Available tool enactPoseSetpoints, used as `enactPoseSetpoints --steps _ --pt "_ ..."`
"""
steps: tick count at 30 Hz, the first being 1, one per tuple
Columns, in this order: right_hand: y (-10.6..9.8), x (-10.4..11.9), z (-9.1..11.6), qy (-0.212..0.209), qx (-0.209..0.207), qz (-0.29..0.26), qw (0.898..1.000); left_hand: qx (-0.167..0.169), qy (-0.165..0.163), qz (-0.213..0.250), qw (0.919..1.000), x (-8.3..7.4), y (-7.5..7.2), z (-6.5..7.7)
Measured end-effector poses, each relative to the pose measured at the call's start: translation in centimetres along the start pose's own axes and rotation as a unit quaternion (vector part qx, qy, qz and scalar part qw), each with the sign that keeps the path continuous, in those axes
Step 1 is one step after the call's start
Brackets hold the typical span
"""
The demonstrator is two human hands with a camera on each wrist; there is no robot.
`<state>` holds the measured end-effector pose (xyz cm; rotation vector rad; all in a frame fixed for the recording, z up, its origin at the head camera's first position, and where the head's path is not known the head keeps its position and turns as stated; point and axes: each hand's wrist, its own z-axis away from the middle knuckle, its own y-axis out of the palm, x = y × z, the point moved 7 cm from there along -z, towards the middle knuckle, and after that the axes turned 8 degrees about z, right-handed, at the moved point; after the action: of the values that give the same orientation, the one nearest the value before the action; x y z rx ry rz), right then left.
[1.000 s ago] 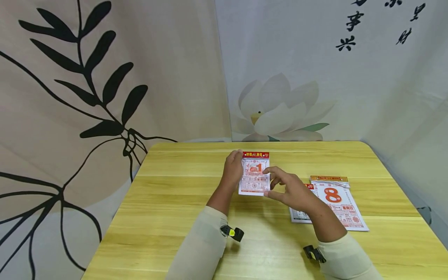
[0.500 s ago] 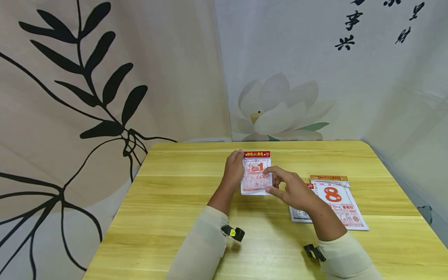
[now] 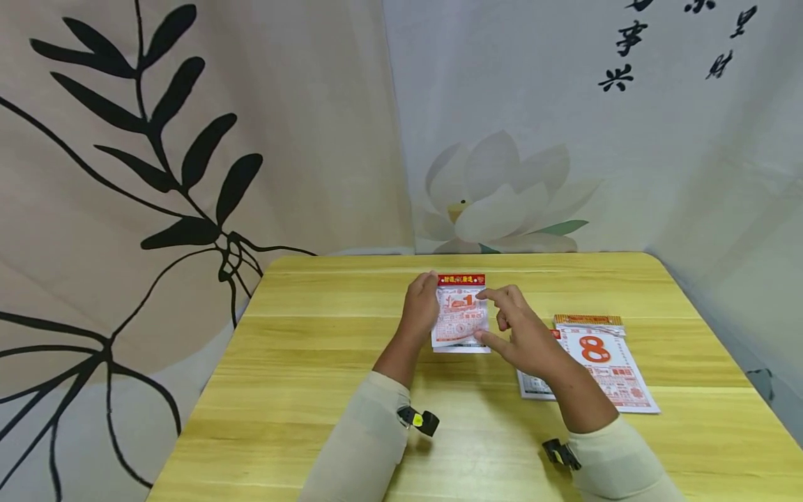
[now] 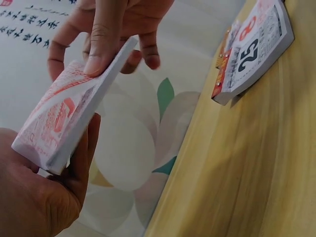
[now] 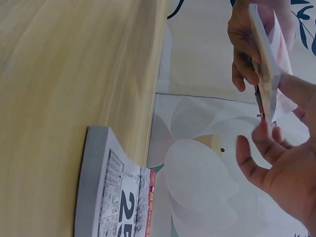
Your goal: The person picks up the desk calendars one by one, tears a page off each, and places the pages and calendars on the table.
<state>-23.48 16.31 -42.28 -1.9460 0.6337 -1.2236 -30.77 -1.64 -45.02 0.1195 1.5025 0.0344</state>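
My left hand (image 3: 419, 307) grips a small tear-off calendar (image 3: 460, 307) by its left side, above the table. The calendar has a red header and a red "1" on its top page. My right hand (image 3: 525, 328) is at the calendar's right side, index fingertip near the upper edge and thumb at the lower corner, pinching the top page (image 4: 57, 106). That page is lifted and bowed off the block, and a darker printed page shows below its bottom edge. In the right wrist view, the other right fingers (image 5: 253, 165) spread loosely behind the calendar.
To the right on the wooden table (image 3: 314, 390) lie two larger tear-off calendars, overlapping. One shows a red "8" (image 3: 594, 350); the other, partly hidden by the right forearm, shows a black "25" (image 4: 248, 55). A printed curtain (image 3: 326, 139) hangs behind the table's far edge.
The right index finger has moved up along the calendar's right edge. The top page has lifted and bent, exposing more of the page below. The calendar has shifted slightly right.
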Motion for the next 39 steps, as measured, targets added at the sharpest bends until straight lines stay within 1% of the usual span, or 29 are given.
enactPoseSetpoints --steps 5,9,15,20,26,33,36,39 --pt "-0.4 0.4 0.0 -0.001 -0.03 0.021 0.999 0.007 0.003 0.001 1.0 0.2 0.0 0.1" --pt "-0.7 1.0 0.2 -0.013 -0.048 0.044 0.998 0.009 0.0 0.001 1.0 0.3 0.1 0.0" --pt "-0.7 1.7 0.3 -0.03 -0.067 0.044 0.996 0.002 -0.004 -0.023 0.9997 0.4 0.0 0.1" --pt "-0.7 2.0 0.4 -0.028 -0.073 0.036 0.996 0.006 0.004 -0.037 0.9993 0.4 -0.1 0.2" --pt "-0.6 2.2 0.5 -0.026 -0.055 0.005 0.998 0.011 0.006 -0.043 0.999 0.5 -0.2 0.2" --pt "-0.7 2.6 0.8 -0.031 -0.032 -0.036 0.998 0.004 -0.01 -0.009 0.9999 0.7 -0.2 0.1" --pt "-0.7 2.9 0.9 -0.03 -0.02 -0.059 0.998 0.002 -0.015 -0.009 0.9998 0.7 -0.1 0.1" --pt "-0.6 3.1 1.0 -0.026 -0.006 -0.08 0.996 0.001 -0.012 -0.013 0.9998 0.8 -0.1 0.1"
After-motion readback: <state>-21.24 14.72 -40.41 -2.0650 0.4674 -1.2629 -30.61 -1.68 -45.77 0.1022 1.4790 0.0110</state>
